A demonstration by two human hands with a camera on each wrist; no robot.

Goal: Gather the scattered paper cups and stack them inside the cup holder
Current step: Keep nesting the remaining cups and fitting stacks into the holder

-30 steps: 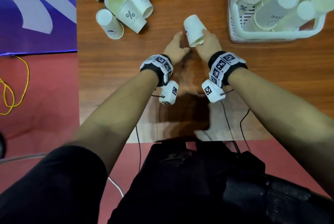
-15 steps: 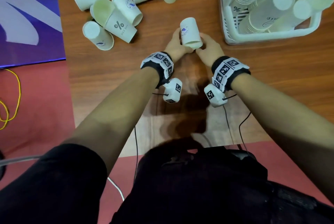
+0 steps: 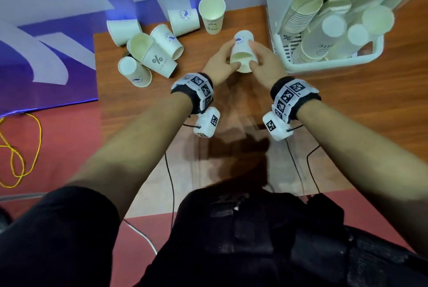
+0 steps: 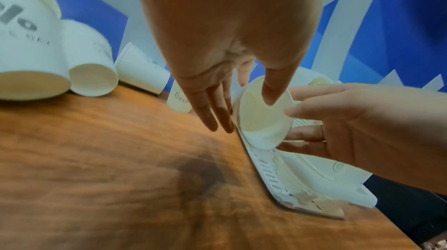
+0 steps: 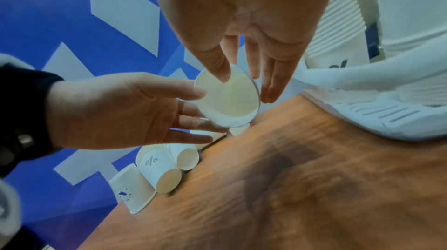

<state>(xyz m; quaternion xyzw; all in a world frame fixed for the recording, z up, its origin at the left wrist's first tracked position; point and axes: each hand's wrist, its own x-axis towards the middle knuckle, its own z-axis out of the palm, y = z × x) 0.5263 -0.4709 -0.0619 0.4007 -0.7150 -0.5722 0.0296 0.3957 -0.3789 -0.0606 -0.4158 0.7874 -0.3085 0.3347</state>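
Note:
A white paper cup (image 3: 242,53) is held above the wooden table (image 3: 231,105), base away from me and mouth toward me. My left hand (image 3: 228,64) pinches its left side and my right hand (image 3: 257,61) its right side, each with a thumb at the rim. The left wrist view shows the cup (image 4: 263,120) between my left hand (image 4: 243,113) and the right hand (image 4: 314,120). The cup (image 5: 229,99) appears the same way in the right wrist view. The white cup holder (image 3: 328,64) stands just right, with stacks of cups (image 3: 301,20) leaning inside.
Several loose cups lie at the table's back left: an upside-down one (image 3: 135,72), a "%" cup (image 3: 152,57) and an upright cup (image 3: 212,16). A blue and white banner (image 3: 46,43) borders the left. A yellow cable (image 3: 23,147) lies on the red floor.
My left hand has joined the right on the cup. The cup has tipped from base toward me to mouth toward me, nearer the holder.

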